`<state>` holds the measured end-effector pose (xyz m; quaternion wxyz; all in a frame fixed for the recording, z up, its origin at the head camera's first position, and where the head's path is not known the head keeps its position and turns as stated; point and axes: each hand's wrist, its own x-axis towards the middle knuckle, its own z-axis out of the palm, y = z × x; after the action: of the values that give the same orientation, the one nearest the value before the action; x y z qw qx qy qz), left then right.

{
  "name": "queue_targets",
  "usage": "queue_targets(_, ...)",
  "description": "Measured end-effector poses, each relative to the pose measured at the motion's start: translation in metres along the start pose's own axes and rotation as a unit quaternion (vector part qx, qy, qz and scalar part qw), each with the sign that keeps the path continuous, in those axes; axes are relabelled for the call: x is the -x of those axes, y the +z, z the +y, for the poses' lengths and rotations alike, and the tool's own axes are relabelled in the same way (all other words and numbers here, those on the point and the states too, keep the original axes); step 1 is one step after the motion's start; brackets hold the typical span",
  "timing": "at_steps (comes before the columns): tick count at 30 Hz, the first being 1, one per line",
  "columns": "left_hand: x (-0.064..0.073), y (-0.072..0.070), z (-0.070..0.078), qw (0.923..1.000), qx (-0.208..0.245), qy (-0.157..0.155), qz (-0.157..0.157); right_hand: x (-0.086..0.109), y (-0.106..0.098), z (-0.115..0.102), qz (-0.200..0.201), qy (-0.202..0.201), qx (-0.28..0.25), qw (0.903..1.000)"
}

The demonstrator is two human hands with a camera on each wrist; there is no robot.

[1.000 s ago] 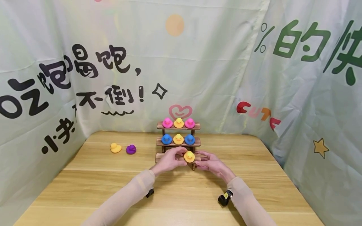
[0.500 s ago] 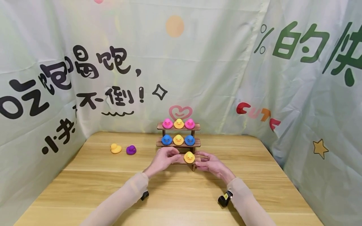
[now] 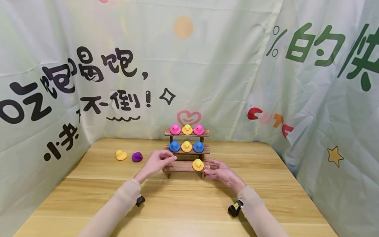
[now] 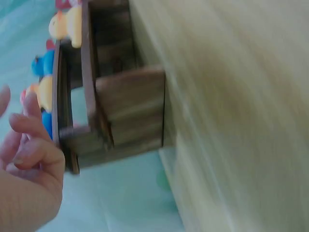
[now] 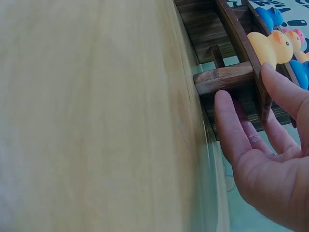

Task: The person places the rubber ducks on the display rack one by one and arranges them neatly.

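Note:
A three-tier wooden display stand holds rubber ducks. Pink ducks flank a yellow one on top; blue ducks flank another yellow one in the middle. A yellow duck sits at the right end of the lowest tier. My right hand grips that tier's right end, its fingers around the board beside the duck. My left hand hovers by the stand's left end, loosely curved and holding nothing; in the left wrist view its fingers are apart.
A yellow duck and a purple duck lie on the wooden table left of the stand. Printed cloth hangs behind the table and along both sides.
My left hand has let go of the yellow duck on the lowest tier and moved left to the stand's left end. My right hand has stayed in place.

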<state>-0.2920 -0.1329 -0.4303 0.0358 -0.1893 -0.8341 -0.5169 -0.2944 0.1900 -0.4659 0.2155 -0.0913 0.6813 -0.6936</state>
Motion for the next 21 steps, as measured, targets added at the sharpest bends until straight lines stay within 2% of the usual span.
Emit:
queue_targets(5,0.0,-0.022,-0.004,0.9991,-0.003,-0.025,-0.033,0.0,0.0,0.0,0.004,0.002,-0.004,1.0)
queue_targets(12,0.001,-0.045,-0.015,0.9982,0.001,-0.047,-0.037,-0.001,-0.001,0.001,0.002,0.002,-0.003,1.0)
queue_targets(17,0.002,-0.059,-0.026,0.9984,0.002,-0.055,-0.014,-0.002,-0.001,0.002,-0.002,-0.001,-0.01,1.0)
queue_targets(21,0.003,-0.07,-0.033,0.9975,0.009,-0.064,0.029,-0.002,-0.001,0.002,-0.005,-0.002,-0.011,0.9999)
